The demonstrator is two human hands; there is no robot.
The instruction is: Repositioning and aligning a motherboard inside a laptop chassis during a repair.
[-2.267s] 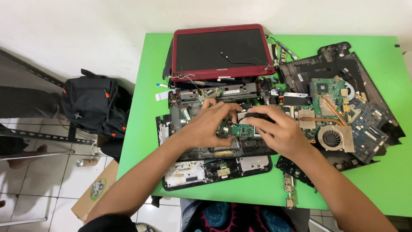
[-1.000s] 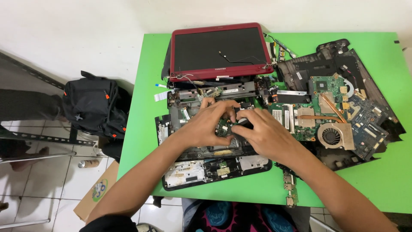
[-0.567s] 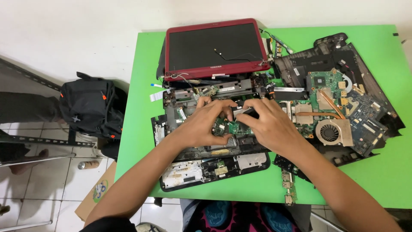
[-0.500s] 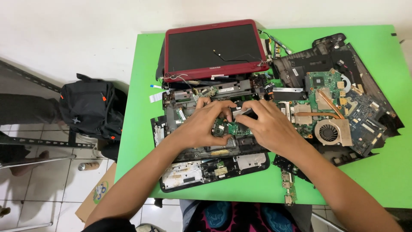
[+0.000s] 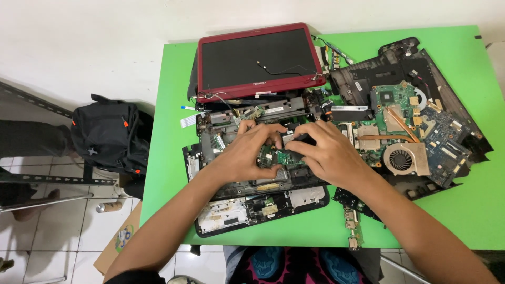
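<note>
My left hand (image 5: 247, 152) and my right hand (image 5: 326, 155) meet over the middle of an opened black laptop base (image 5: 247, 205). Their fingertips pinch a small green circuit board (image 5: 281, 156) that sits inside the chassis. A grey metal part shows just above my right thumb. The red-framed laptop screen (image 5: 258, 60) lies flat right behind the base, with loose wires on it. Both forearms reach in from the lower edge of the view.
A green table (image 5: 473, 205) carries everything. To the right lies a stripped motherboard with a round fan (image 5: 402, 158) on a black casing. A small green board strip (image 5: 351, 234) lies near the front edge. A black backpack (image 5: 108, 131) and a cardboard piece rest on the tiled floor at left.
My hands stay on the small board; the fingers have shifted slightly. The view has tilted a little, so the table contents sit lower in the frame.
</note>
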